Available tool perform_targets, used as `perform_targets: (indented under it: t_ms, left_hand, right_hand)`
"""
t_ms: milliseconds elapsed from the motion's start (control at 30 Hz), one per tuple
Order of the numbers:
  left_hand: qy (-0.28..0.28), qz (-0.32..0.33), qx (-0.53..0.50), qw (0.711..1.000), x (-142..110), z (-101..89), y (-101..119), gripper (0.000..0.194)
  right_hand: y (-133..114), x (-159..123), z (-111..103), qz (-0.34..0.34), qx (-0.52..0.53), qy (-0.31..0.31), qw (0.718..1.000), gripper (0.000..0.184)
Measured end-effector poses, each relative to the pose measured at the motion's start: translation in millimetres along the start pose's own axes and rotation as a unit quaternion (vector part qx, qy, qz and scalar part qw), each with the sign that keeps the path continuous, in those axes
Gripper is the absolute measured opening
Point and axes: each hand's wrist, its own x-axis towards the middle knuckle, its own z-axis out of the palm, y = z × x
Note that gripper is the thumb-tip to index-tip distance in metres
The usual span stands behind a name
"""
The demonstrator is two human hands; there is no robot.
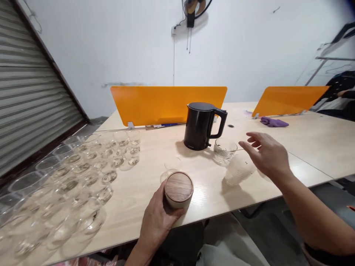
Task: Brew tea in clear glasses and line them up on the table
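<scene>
Wooden-lidded canister point(179, 190): upright, clamped in the left hand point(156, 225).
Right hand point(266, 155): open, well apart from the left, hovering just beside a frosted glass point(239, 170).

You have a black electric kettle point(198, 127) standing on the pale wood-grain table point(313, 147), just in front of an orange desk divider point(166, 105), with papers point(163, 125) at its foot. To your left, clear drinking glasses point(83, 173) crowd the table's end in tight rows (something glints in their bases, too blurred to tell). A second orange divider point(288, 99) stands further right, a purple cloth point(273, 122) just beside it. Beyond, you see a grey roller shutter point(30, 88), a wall-mounted fan point(192, 9), and a person in dark patterned clothing point(337, 88).
</scene>
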Motion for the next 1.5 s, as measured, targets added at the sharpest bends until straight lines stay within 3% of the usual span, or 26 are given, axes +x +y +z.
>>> perform_targets:
  t_ms: [67, 167, 267, 433, 567, 667, 867, 1000, 1133, 1300, 1500]
  left_hand:
    - [-0.01, 0.003, -0.001, 1.0, 0.3, -1.7, 2.1, 0.096]
    - [-0.027, -0.005, -0.014, 1.0, 1.6, -3.6, 8.6, 0.103]
    - [-0.034, -0.026, -0.03, 0.999, 2.5, -3.6, 14.9, 0.101]
    - [-0.032, -0.026, -0.036, 0.998, 2.1, -1.4, 17.3, 0.094]
    - [-0.018, -0.014, -0.004, 1.0, 1.9, -1.0, 20.2, 0.081]
    - [-0.009, 0.005, 0.025, 1.0, 2.1, 0.1, 23.2, 0.073]
    - [0.022, 0.064, 0.08, 0.994, 2.0, 7.6, 23.6, 0.075]
    - [0.017, 0.057, 0.11, 0.992, 4.0, 12.3, 20.5, 0.075]
    - [-0.002, 0.033, 0.098, 0.995, 4.1, 12.3, 17.0, 0.081]
    - [-0.001, 0.022, 0.065, 0.998, 0.3, 7.2, 16.4, 0.094]
    - [-0.001, 0.032, 0.055, 0.998, 2.2, 4.1, 20.6, 0.093]
  right_hand:
    - [-35.4, -24.4, -2.3, -0.076, 0.071, -0.002, 0.995, 0.044]
    - [-87.1, -63.0, 6.3, -0.184, 0.189, -0.106, 0.959, 0.042]
    - [-121.2, -88.4, 28.5, -0.236, 0.202, -0.178, 0.934, 0.056]
    - [-143.5, -98.0, 56.5, -0.242, 0.169, -0.222, 0.929, 0.077]
    - [-153.5, -102.0, 59.9, -0.238, 0.134, -0.215, 0.938, 0.09]
    - [-158.2, -107.1, 61.2, -0.227, 0.115, -0.204, 0.945, 0.088]
    - [-158.0, -113.0, 67.4, -0.206, 0.169, -0.189, 0.945, 0.071]
    - [-157.2, -111.3, 69.2, -0.173, 0.228, -0.181, 0.941, 0.064]
    - [-150.3, -106.4, 58.0, -0.146, 0.291, -0.14, 0.935, 0.065]
    - [-107.5, -115.4, 48.9, -0.123, 0.231, -0.09, 0.961, 0.068]
    - [-41.4, -146.0, 83.9, -0.103, 0.101, -0.129, 0.981, 0.061]
